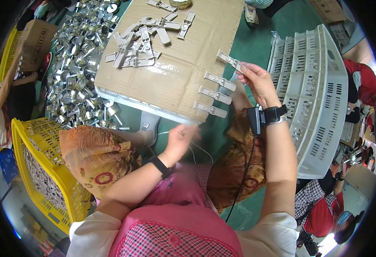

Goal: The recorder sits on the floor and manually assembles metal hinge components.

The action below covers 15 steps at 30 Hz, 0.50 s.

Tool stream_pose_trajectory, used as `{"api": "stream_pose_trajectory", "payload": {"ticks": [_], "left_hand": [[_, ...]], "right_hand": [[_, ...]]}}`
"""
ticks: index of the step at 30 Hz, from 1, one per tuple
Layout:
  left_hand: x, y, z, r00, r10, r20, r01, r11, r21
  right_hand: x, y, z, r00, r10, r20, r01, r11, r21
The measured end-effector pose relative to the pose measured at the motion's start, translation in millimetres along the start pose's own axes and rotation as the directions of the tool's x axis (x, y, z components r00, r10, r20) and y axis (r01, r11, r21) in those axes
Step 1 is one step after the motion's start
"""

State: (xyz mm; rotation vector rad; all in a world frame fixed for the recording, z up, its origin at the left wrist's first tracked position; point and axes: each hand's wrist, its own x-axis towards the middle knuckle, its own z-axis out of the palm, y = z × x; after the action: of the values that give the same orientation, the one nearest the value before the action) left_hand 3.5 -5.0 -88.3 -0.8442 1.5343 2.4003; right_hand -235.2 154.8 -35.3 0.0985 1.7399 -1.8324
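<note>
At one o'clock, the right hand [258, 83] pinches a grey plastic clip [230, 61], seemingly aligning it with three edge clips [215, 94] on the cardboard [175, 83], so release seems due; whether the left hand [179, 140] grips anything is unclear.

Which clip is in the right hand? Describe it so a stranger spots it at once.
Start at the big brown cardboard at the picture's top centre and follow its right edge down to three pale grey clips sticking out in a row. The held clip is just above that row. Unlike those three, it is pinched at its right end by the right hand.
</note>
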Motion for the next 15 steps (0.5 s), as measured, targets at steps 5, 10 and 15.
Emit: {"api": "stream_pose_trajectory", "payload": {"ticks": [5, 10, 15], "left_hand": [[0.7, -1.8, -2.3, 1.000, 0.002, -0.001, -0.002, 0.999, 0.032], [0.8, -1.8, -1.3, 1.000, 0.010, 0.003, -0.010, 0.999, 0.040], [1.0, -3.5, -2.2, 1.000, 0.025, 0.012, -0.025, 1.000, 0.013]], "right_hand": [[4.1, 5.4, 1.8, 0.997, 0.062, 0.034, -0.061, 0.997, -0.046], [10.5, 13.9, -0.1, 0.999, 0.030, 0.037, -0.025, 0.991, -0.133], [12.0, 16.3, -0.2, 0.998, 0.037, 0.043, -0.031, 0.991, -0.134]]}}
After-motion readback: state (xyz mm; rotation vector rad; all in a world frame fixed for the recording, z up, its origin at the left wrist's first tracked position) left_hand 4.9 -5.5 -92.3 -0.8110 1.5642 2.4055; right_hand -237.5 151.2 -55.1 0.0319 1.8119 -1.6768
